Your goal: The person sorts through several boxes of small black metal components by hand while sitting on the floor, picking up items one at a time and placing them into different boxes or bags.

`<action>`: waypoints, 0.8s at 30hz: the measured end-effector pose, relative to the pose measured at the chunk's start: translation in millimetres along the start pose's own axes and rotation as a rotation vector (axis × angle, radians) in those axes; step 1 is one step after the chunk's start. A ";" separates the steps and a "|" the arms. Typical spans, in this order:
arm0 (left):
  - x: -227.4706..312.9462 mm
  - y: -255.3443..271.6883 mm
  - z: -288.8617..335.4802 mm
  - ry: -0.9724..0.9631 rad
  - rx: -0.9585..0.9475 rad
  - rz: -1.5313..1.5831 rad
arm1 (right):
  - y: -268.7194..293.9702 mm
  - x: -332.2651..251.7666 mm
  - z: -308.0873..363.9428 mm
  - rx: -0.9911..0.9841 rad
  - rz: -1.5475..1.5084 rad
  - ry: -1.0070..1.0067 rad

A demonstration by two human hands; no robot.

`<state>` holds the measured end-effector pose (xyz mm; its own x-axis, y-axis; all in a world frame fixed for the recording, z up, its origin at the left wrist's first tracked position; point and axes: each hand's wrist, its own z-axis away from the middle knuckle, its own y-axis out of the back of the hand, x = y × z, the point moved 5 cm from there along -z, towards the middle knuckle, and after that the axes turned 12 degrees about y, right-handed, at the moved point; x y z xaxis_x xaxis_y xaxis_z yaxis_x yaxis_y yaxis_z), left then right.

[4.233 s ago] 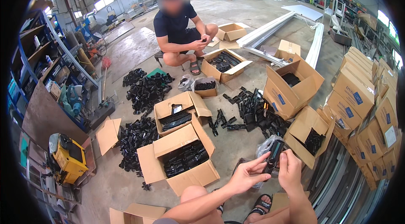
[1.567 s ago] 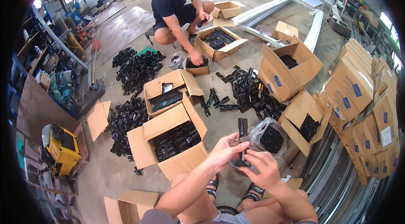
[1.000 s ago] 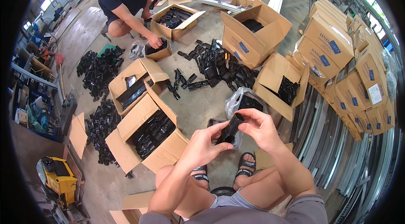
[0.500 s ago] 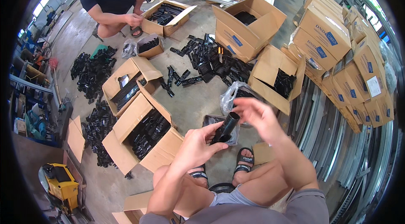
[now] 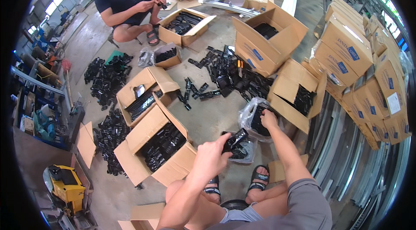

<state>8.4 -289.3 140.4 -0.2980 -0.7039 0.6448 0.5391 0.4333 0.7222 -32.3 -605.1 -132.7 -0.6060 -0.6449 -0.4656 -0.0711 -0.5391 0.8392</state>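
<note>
My left hand (image 5: 212, 156) is closed round a black tubular fitting (image 5: 236, 138), held tilted above a small open container (image 5: 248, 154) with black parts in it. Farther right, my right hand (image 5: 269, 119) reaches down into a clear plastic bag (image 5: 246, 115) full of small black pieces (image 5: 258, 122). Its fingers are bent together at the pieces, and whatever they grip is hidden. The bag stands just beyond the container, beside an open carton (image 5: 277, 93) of black parts.
Open cartons (image 5: 125, 163) of black parts stand to the left, with heaps of fittings (image 5: 110, 141) beside them. An orange-handled tool (image 5: 240, 67) lies on the middle pile. Across the floor a co-worker (image 5: 117, 2) handles a black part. Stacked boxes (image 5: 346, 48) and metal profiles (image 5: 327, 147) line the right.
My right hand has gone from beside the fitting's upper end down into the bag. The fitting in my left hand is tilted more. The co-worker's hands have come together.
</note>
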 end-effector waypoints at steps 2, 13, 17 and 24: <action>-7.7 -1.4 -0.1 0.030 -0.038 0.006 | -19.8 1.2 -4.4 0.112 -0.078 -0.047; -22.9 -14.0 -6.6 -0.023 -0.020 -0.031 | -42.2 11.4 -9.1 0.260 0.134 0.085; -19.1 -12.3 -5.0 -0.026 -0.019 -0.036 | -28.1 17.5 -13.0 0.224 0.141 0.150; -12.9 -7.1 -1.3 -0.051 0.002 -0.015 | 44.7 -21.9 13.4 0.113 0.206 0.386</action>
<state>9.5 -284.1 126.6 -0.3462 -0.6804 0.6459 0.5331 0.4239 0.7322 -32.8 -607.8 -81.3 -0.2779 -0.8991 -0.3382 -0.0787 -0.3296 0.9408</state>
